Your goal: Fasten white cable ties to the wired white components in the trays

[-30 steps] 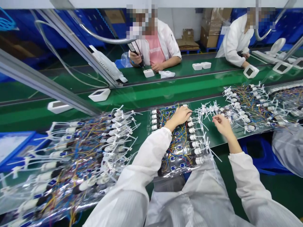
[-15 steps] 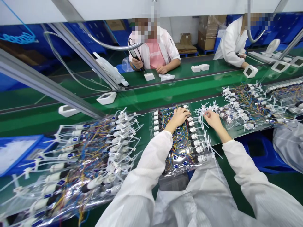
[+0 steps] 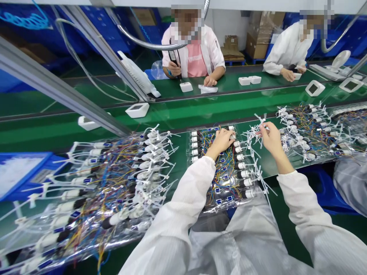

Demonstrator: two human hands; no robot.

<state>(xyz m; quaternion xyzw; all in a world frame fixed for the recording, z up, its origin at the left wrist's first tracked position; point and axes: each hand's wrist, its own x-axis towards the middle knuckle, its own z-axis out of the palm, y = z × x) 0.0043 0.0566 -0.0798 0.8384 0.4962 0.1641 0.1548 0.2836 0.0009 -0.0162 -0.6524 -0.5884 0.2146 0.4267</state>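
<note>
A clear plastic sheet (image 3: 212,208) lies before me, bearing rows of white connectors (image 3: 241,165) with coloured wires and small blue parts. My left hand (image 3: 223,142) rests on its upper part, fingers bent over the connectors near the right edge; what they grip, if anything, is hidden. Just right of the sheet, my right hand (image 3: 268,135) is raised, thumb and fingers pinched on a white cable tie (image 3: 260,119). Below and left of that hand lies a pile of loose white ties (image 3: 250,133).
Wired bundles (image 3: 114,183) cover the left table, beside a blue tray (image 3: 47,162). More bundles (image 3: 311,128) lie right. Beyond the green conveyor (image 3: 172,109) two people work with white devices (image 3: 137,110). A metal post (image 3: 71,89) slants across the left.
My right hand has risen from the pile with a white tie in its fingers. My left hand stays on the connectors. The view has shifted slightly; the far-right person's hands have moved.
</note>
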